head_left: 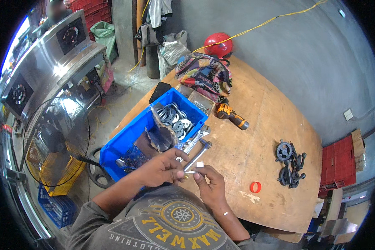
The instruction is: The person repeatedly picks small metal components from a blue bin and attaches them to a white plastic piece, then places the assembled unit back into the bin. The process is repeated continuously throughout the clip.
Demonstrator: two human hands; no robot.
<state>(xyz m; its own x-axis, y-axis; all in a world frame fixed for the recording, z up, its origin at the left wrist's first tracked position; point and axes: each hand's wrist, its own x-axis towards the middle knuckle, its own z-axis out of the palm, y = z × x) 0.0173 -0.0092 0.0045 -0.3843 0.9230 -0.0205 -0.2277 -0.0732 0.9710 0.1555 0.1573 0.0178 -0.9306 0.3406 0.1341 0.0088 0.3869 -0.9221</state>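
Close to my body, at the table's near edge, both hands meet over a thin white strip (190,171), which looks like tape. My left hand (164,167) pinches a small brass-coloured piece (186,176) at the strip's left end; its shape is mostly hidden by the fingers. The strip's other end is between the thumb and fingers of my right hand (211,183). A small white block (200,164) shows at the right fingertips. Just beyond the hands lie a socket wrench (201,155) and an adjustable wrench (191,143).
A blue bin (112,151) of metal discs and small hardware stands left. On the wooden table (254,108) are an orange-black cordless drill (231,115), a red ring (255,187), black cast burner parts (291,164) and patterned cloth (204,75). A fan (54,139) stands at left.
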